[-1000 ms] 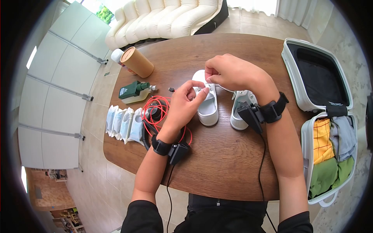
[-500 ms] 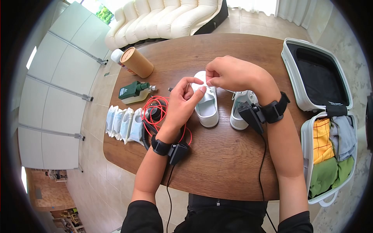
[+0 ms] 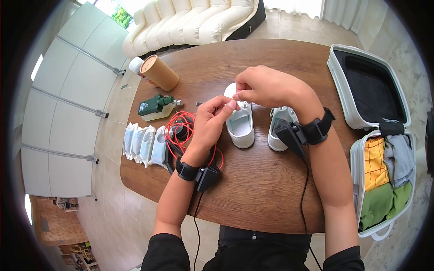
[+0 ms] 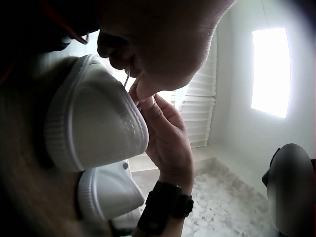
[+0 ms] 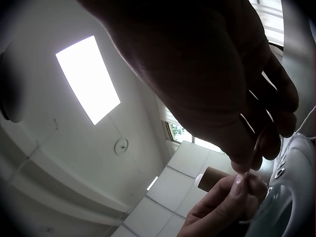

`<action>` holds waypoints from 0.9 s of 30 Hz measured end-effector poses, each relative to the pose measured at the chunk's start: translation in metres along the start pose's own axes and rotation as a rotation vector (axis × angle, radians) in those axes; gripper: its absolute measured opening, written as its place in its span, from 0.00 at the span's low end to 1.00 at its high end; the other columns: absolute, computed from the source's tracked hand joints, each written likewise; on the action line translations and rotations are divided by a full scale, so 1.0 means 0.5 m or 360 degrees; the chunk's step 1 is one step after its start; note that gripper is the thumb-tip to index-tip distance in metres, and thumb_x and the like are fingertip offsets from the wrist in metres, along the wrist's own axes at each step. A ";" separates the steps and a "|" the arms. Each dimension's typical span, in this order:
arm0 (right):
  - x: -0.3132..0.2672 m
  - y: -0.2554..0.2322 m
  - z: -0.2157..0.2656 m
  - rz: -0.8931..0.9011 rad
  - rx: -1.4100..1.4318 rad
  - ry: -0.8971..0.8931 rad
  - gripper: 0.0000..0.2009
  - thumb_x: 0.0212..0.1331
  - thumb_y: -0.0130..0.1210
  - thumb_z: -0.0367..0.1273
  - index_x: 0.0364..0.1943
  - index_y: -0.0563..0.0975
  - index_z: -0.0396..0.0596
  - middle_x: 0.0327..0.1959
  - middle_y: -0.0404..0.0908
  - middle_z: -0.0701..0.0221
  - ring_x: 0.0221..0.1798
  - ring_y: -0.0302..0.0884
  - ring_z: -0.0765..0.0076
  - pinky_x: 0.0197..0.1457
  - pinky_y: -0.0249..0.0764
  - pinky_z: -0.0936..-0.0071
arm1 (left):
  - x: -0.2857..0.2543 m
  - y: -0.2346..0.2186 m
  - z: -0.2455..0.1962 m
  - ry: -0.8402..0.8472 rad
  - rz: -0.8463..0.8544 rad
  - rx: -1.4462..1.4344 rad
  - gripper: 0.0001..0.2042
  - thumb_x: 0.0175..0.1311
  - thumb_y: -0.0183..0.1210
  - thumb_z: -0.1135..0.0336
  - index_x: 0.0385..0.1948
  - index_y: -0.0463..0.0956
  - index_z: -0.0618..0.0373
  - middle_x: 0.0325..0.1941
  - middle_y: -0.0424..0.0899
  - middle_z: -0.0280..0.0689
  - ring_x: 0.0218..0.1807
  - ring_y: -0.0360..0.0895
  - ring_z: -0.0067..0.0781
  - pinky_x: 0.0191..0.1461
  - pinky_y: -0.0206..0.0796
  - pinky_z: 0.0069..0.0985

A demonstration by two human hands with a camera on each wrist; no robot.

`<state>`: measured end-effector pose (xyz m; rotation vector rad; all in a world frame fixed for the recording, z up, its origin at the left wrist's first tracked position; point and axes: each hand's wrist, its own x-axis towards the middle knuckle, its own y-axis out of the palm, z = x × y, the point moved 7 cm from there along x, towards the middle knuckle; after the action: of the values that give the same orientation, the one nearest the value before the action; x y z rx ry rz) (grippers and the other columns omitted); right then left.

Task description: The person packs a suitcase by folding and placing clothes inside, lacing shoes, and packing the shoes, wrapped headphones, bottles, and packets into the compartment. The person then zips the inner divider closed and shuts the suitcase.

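Note:
Two white lace-up shoes stand on the wooden table, the left shoe [image 3: 240, 132] beneath the fingertips and the right shoe [image 3: 277, 139] beside it, partly behind the right wrist. Above the left shoe's eyelets, my left hand [image 3: 209, 124] pinches a thin white lace [image 4: 128, 78] between thumb and forefinger. My right hand [image 3: 271, 86] reaches over the shoe's toe and pinches the lace too, its fingertips meeting the left ones. In the right wrist view the left hand [image 5: 219, 205] touches the right hand [image 5: 197, 84]; the exact lace ends are too small to tell.
Left of the shoes lie a coiled red cable [image 3: 173, 131], white packets [image 3: 145, 145], a green-topped bottle [image 3: 156, 105] and a cardboard tube [image 3: 160, 73]. An open suitcase [image 3: 355, 156] with folded clothes is at the right. Black cables hang from both wrists.
Both hands have shifted slightly left over the left shoe, and the fingertips have come together. The shoes stay in place.

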<state>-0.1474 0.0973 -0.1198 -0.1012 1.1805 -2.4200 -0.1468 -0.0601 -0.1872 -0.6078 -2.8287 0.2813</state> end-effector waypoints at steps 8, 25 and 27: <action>0.012 0.011 -0.017 -0.0156 -0.0052 0.0000 0.17 0.72 0.54 0.41 0.53 0.84 0.45 0.48 0.87 0.52 0.52 0.85 0.47 0.57 0.78 0.55 | 0.000 -0.012 0.025 -0.0025 -0.0032 -0.0103 0.17 0.82 0.52 0.59 0.29 0.75 0.58 0.27 0.69 0.22 0.32 0.61 0.12 0.35 0.53 0.19; 0.006 0.030 -0.020 0.0146 -0.0150 0.0239 0.20 0.71 0.53 0.45 0.52 0.86 0.45 0.38 0.88 0.51 0.43 0.87 0.47 0.52 0.80 0.54 | -0.006 -0.015 -0.002 -0.0092 -0.0189 0.0080 0.05 0.67 0.70 0.70 0.37 0.86 0.61 0.21 0.61 0.16 0.24 0.53 0.08 0.27 0.42 0.17; 0.005 0.029 -0.023 0.0125 -0.0180 0.0225 0.20 0.71 0.54 0.45 0.52 0.86 0.45 0.38 0.88 0.51 0.43 0.87 0.47 0.52 0.80 0.54 | -0.006 -0.014 0.000 -0.0112 -0.0180 0.0058 0.05 0.67 0.70 0.70 0.37 0.86 0.61 0.21 0.61 0.15 0.24 0.53 0.07 0.27 0.42 0.17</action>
<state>-0.1476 0.0970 -0.1384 0.0817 1.3581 -2.3233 -0.1467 -0.0677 -0.1864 -0.4369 -2.9049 0.3390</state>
